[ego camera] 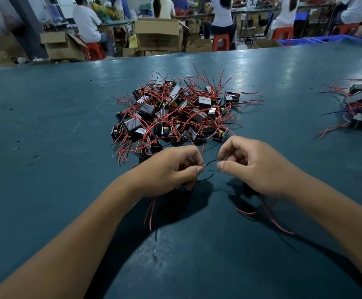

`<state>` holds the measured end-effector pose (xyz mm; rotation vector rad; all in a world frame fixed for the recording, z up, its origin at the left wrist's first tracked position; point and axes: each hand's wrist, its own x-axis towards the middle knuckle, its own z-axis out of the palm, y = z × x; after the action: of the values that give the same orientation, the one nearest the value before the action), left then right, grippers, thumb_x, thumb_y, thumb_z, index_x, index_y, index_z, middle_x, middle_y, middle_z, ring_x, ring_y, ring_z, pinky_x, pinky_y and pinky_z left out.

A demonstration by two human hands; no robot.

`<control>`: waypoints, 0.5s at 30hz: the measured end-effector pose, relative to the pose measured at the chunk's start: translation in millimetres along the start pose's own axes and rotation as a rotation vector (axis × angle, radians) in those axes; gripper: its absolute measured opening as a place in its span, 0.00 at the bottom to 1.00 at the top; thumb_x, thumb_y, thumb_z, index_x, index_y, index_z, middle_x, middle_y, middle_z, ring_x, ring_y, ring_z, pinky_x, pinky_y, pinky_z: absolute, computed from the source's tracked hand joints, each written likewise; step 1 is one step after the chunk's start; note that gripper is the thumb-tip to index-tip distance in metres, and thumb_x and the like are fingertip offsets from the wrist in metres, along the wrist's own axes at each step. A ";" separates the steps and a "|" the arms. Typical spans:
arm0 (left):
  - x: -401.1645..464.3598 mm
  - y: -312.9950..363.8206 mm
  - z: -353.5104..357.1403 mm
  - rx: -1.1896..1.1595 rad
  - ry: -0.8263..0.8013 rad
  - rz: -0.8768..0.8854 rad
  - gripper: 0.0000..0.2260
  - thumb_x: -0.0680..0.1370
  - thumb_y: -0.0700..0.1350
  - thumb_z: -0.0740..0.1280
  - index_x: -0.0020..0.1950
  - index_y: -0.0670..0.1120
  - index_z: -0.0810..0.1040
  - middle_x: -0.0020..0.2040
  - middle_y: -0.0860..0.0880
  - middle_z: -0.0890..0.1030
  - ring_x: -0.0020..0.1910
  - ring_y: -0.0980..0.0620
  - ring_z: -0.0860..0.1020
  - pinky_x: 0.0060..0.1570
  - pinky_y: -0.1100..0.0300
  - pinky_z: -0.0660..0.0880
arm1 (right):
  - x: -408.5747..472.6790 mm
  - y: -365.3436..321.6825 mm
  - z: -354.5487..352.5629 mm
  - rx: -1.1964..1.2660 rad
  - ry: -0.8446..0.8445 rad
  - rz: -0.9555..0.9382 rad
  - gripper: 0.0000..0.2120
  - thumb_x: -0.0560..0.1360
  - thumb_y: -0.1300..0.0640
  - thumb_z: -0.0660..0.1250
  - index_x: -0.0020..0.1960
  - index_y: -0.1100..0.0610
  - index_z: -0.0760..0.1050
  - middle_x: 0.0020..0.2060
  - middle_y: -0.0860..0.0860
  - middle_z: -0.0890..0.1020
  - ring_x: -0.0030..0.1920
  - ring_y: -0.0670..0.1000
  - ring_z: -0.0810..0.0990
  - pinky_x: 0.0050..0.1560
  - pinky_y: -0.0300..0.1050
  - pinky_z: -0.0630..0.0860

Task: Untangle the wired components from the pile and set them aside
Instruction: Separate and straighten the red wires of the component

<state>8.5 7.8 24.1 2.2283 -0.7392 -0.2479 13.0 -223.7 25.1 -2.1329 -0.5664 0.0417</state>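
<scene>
Currently both hands work just in front of the pile (175, 111), raised slightly off the table (46, 117). The left hand (171, 169) has its fingers curled round a dark component, mostly hidden beneath the palm, with thumb and forefinger pinching a wire end. The right hand (249, 167) likewise pinches a wire end between thumb and forefinger; what lies under its palm cannot be made out. The hands are close but apart — this grip probably serves to draw crossed leads away from each other. Red wires (270, 219) trail down from both hands toward the near edge.

The pile sits mid-table, a dense knot of black blocks and red leads, touching nothing held as far as can be seen. A second cluster (361, 106) lies well apart at the right — likely the set-aside group. Loose leads at the pile's near edge could snag any component lifted past them. Boxes (158, 33) and seated workers stand beyond the table.
</scene>
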 end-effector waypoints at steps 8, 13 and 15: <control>0.4 -5.2 2.2 -0.111 -0.001 -0.002 0.05 0.83 0.47 0.63 0.49 0.47 0.72 0.39 0.50 0.85 0.30 0.54 0.76 0.33 0.61 0.73 | -1.0 -0.1 5.3 0.037 0.094 0.008 0.06 0.76 0.57 0.70 0.41 0.52 0.77 0.28 0.44 0.77 0.29 0.42 0.71 0.34 0.34 0.68; 3.9 -4.1 10.8 -0.225 0.069 0.013 0.06 0.84 0.44 0.63 0.48 0.44 0.71 0.41 0.48 0.86 0.29 0.53 0.76 0.32 0.63 0.72 | -2.4 -1.0 19.5 0.138 0.209 0.023 0.06 0.76 0.58 0.70 0.41 0.52 0.78 0.28 0.45 0.77 0.29 0.44 0.71 0.32 0.39 0.68; 7.1 -1.3 18.7 -0.269 0.135 0.010 0.06 0.83 0.42 0.63 0.48 0.42 0.71 0.40 0.46 0.86 0.29 0.53 0.76 0.31 0.65 0.72 | -3.0 -2.9 24.2 0.189 0.234 0.026 0.05 0.76 0.59 0.70 0.42 0.53 0.80 0.29 0.47 0.78 0.31 0.48 0.72 0.34 0.46 0.70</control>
<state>7.6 -7.0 10.6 1.9648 -0.6055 -0.1782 3.6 -204.9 12.5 -1.9274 -0.3811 -0.1338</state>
